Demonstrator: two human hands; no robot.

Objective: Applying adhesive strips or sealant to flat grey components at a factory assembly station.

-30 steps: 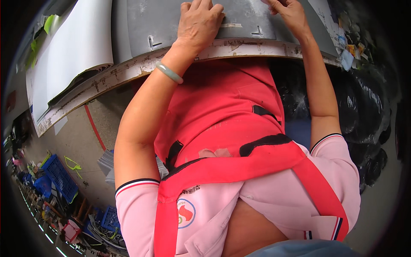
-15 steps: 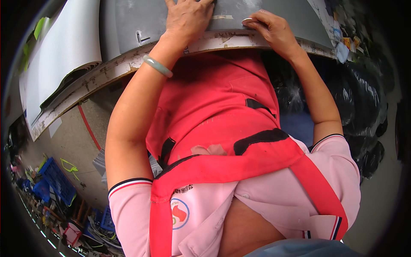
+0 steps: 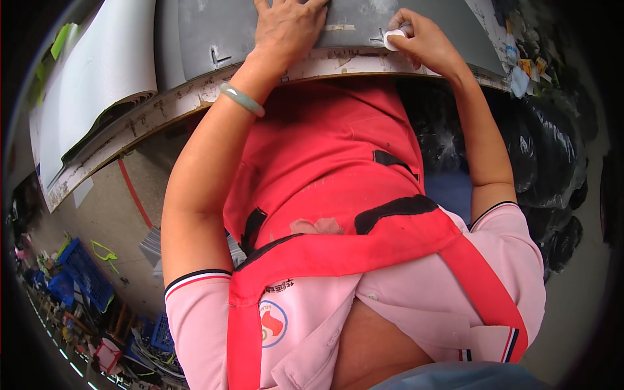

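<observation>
A dark grey sheet (image 3: 234, 26) lies along the near edge of the table. My left hand (image 3: 290, 29) is spread flat on it, its fingertips cut off by the top of the picture. Pinched between the thumb and fingers of my right hand (image 3: 426, 42) is a round white piece of tailor's chalk (image 3: 394, 40), close to the sheet's near edge. Beside the chalk a short white mark (image 3: 378, 36) shows on the sheet. Left of my left hand there is a white L-shaped corner mark (image 3: 219, 58). A small pale strip (image 3: 339, 27) lies between my hands.
A large roll of white-faced sheet material (image 3: 110, 65) stands at the table's left end. The worn white table edge (image 3: 182, 97) runs in front of me. Black plastic bags (image 3: 546, 149) are piled at the right. Blue baskets (image 3: 88, 276) sit on the floor at lower left.
My right hand has shifted slightly right and turned, so the chalk's flat white face shows. A white mark is now visible where it was. My left hand has hardly moved.
</observation>
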